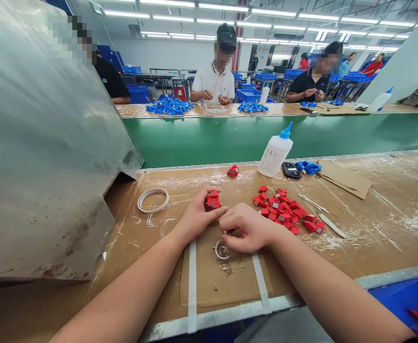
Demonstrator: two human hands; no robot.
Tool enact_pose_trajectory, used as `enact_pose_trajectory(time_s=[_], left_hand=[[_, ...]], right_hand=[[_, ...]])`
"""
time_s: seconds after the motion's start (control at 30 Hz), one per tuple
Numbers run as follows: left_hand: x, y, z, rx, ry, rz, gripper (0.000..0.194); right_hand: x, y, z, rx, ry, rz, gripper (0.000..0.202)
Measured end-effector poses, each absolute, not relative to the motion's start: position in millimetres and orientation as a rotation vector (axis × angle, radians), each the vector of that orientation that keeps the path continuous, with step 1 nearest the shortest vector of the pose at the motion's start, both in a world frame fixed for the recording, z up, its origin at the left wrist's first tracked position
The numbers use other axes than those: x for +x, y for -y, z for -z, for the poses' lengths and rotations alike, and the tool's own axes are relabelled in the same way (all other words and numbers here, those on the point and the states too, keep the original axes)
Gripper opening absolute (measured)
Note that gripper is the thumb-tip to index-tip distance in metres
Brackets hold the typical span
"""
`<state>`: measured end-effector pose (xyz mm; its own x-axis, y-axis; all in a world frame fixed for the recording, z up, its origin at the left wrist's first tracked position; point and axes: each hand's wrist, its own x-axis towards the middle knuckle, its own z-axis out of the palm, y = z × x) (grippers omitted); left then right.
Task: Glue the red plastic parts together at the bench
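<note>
Factory assembly hall | long workbenches (402, 190) | green conveyor belt (194, 138) | blue crates (249, 95) | ceiling strip lights (223, 7)

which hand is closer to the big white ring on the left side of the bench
Left. Your left hand, holding a red part, is a little to the right of the white ring; your right hand is farther right, past the left one.

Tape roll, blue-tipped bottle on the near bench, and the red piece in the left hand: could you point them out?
Tape roll (153, 211): head view, near side of its ring.
Blue-tipped bottle (274, 156): head view, middle of its body.
Red piece (213, 200) in the left hand (193, 218): head view, its exposed face.
</note>
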<state>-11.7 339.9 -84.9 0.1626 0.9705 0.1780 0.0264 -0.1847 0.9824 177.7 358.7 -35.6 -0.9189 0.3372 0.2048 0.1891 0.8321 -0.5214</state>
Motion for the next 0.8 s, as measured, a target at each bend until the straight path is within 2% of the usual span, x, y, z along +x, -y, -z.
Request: enact_pose_trajectory(time_s=[0.27,0.43,0.6,0.8], left_hand=[[-13,-341,85,1.345,-1.003,-1.252,0.056],[-12,-341,85,1.323,-1.013,-1.256,0.056],[-10,-341,85,1.381,-1.108,-1.163,0.053],[-8,-338,83,1.450,-1.154,-1.106,0.049]], right_hand=[[178,-360,37,-0.367,2.704,-0.835,0.021],[177,-362,35,-0.346,2.484,-0.995,0.023],[178,-370,41,-0.602,2.021,-1.001,0.036],[174,-374,47,-0.886,1.790,-0.853,0.036]])
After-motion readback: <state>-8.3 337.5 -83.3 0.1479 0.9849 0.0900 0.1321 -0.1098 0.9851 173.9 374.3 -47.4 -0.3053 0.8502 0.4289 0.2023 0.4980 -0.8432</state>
